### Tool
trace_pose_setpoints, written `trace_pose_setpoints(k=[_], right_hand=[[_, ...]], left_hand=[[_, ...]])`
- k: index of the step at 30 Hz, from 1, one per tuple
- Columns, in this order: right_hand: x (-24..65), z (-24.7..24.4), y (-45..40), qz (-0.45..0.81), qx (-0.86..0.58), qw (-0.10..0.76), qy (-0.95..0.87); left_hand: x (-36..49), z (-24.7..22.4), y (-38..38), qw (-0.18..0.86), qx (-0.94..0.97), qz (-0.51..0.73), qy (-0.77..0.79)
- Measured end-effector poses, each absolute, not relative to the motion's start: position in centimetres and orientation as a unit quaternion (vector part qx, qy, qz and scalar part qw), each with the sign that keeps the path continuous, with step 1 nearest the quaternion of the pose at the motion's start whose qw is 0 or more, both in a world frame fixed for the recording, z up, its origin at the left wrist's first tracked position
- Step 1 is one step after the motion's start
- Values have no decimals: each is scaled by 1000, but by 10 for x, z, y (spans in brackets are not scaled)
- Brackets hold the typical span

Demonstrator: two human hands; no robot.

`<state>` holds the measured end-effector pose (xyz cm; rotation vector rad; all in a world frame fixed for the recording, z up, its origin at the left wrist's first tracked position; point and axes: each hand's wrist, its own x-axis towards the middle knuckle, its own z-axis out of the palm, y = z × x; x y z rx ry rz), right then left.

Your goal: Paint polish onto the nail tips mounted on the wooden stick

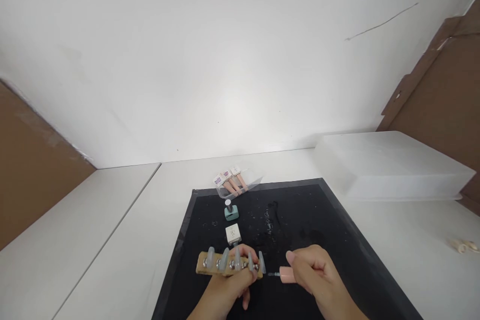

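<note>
In my left hand (234, 285) is a wooden nail-tip stand (204, 271), its fingers closed round the right part. Several long translucent nail tips (211, 257) stand up from it on round silver studs. My right hand (315, 270) pinches the pink cap of a nail polish brush (287, 274). The brush points left, its bristles close to the rightmost nail tip; I cannot tell if they touch. Just beyond the stand is a white square polish bottle (233, 234), its neck partly hidden by my left hand. A teal bottle (231, 213) with a dark, white-topped cap stands farther back.
A black mat (300, 220) lies under the work on the white table (123, 220). At its far edge, a clear tray (255, 183) holds three pink-capped white bottles (227, 175). A translucent plastic box (405, 165) stands at right, with small beige objects (463, 246) nearer me.
</note>
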<state>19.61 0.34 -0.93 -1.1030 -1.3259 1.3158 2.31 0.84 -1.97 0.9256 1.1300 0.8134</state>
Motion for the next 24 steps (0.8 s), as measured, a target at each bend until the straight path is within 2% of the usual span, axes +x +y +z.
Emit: trace_pose_setpoints(k=[6, 12, 17, 24], right_hand=[[199, -14, 4, 522, -452, 436, -577], [198, -14, 7, 534, -458, 459, -542], [195, -9, 11, 524, -464, 491, -519], [195, -5, 9, 484, -490, 474, -549]], left_hand=[[24, -19, 7, 697, 408, 341, 481], [23, -21, 5, 722, 411, 307, 464], [22, -23, 7, 725, 343, 355, 480], [18, -20, 7, 748, 277, 401, 451]])
